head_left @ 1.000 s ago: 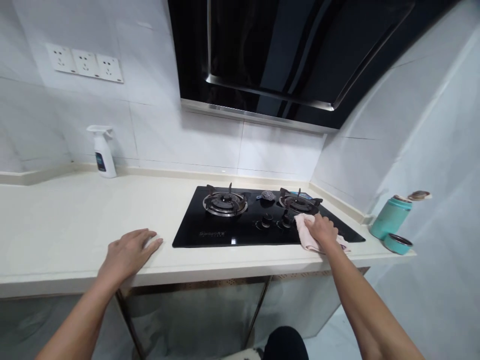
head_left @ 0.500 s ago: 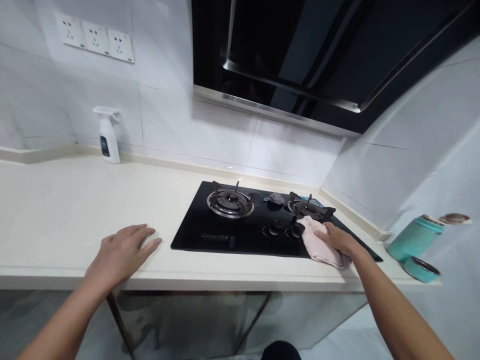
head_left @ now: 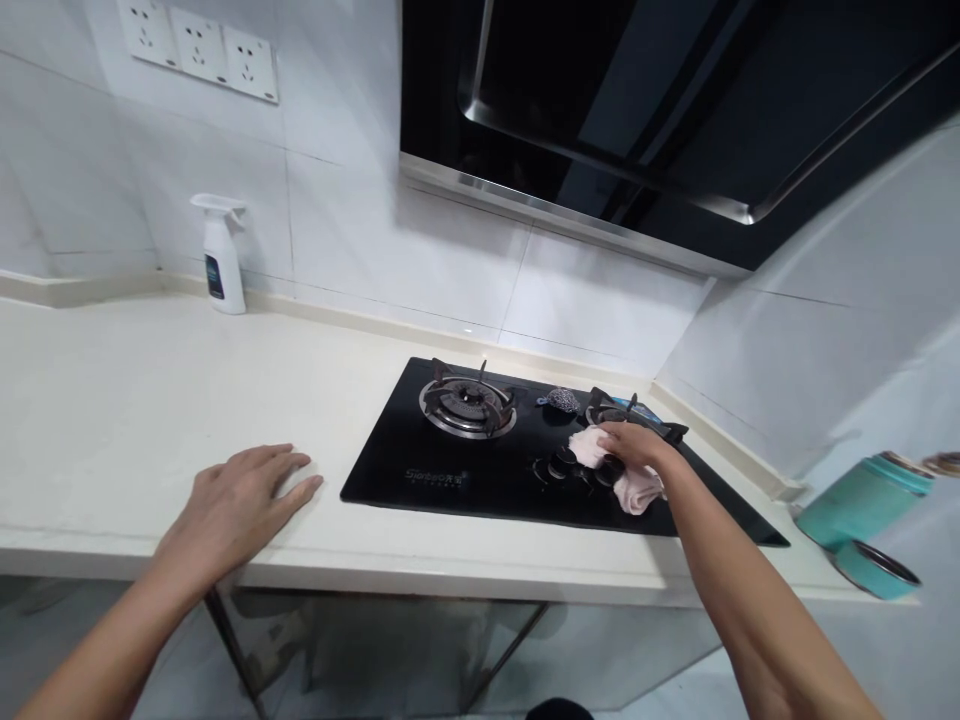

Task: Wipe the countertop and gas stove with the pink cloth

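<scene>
My right hand (head_left: 634, 443) is closed on a pale pink cloth (head_left: 637, 492), pinching it between thumb and fingers. One bunch of the cloth pokes out past my fingertips, to the left of the grip, and a second fold hangs below my hand toward the front edge of the stove (head_left: 450, 488). How much of it is gathered under my palm I cannot tell, since the back of my hand covers that part. The cloth lies around the right knob (head_left: 613, 470), with the left knob (head_left: 561, 462) just beside it. Behind my grip is the right burner (head_left: 637, 418), and the wire scrubber (head_left: 562, 401) sits near, between that burner and the left burner (head_left: 469, 402).

My left hand (head_left: 236, 500) holds nothing; it rests palm down on the counter (head_left: 150, 400), fingers loosely together and thumb held apart, well away from the cloth. Over at the wall stands a white spray bottle (head_left: 223, 265), upright. Right of the stove are a teal flask (head_left: 866, 500) and a teal cup (head_left: 876, 570).
</scene>
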Action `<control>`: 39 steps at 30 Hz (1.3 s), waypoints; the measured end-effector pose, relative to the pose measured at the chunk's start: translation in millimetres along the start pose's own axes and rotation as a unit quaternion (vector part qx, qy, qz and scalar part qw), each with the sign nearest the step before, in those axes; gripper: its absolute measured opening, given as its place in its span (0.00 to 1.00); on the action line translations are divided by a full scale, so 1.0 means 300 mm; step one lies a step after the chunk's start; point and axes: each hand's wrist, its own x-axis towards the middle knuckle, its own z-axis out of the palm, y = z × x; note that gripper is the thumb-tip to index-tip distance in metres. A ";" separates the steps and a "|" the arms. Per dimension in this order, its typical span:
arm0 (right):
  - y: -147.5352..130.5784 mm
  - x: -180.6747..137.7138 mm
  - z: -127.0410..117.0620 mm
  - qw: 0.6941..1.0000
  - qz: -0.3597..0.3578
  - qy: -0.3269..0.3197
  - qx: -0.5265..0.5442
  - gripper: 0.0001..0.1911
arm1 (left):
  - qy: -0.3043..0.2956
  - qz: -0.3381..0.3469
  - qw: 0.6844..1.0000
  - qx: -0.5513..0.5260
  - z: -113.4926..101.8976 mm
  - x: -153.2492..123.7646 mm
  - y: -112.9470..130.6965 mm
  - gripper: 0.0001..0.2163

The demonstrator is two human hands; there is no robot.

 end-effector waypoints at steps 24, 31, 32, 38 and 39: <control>-0.533 0.071 0.041 0.995 -0.097 -0.004 -0.015 0.21 | 0.011 -0.006 0.999 -0.032 -0.020 -0.015 0.037 0.26; -0.656 -0.030 0.111 0.985 -0.150 0.085 -0.017 0.11 | 0.013 -0.009 0.999 -0.042 -0.036 -0.026 0.053 0.25; -0.664 -0.044 0.120 0.984 -0.151 0.098 -0.013 0.11 | 0.013 -0.008 0.999 -0.044 -0.036 -0.026 0.052 0.25; -0.698 -0.152 0.165 0.971 -0.174 0.161 0.031 0.17 | 0.022 0.010 0.999 -0.041 -0.031 -0.016 0.035 0.26; -0.699 -0.178 0.172 0.968 -0.180 0.170 0.042 0.19 | 0.022 0.011 0.999 -0.040 -0.031 -0.014 0.032 0.26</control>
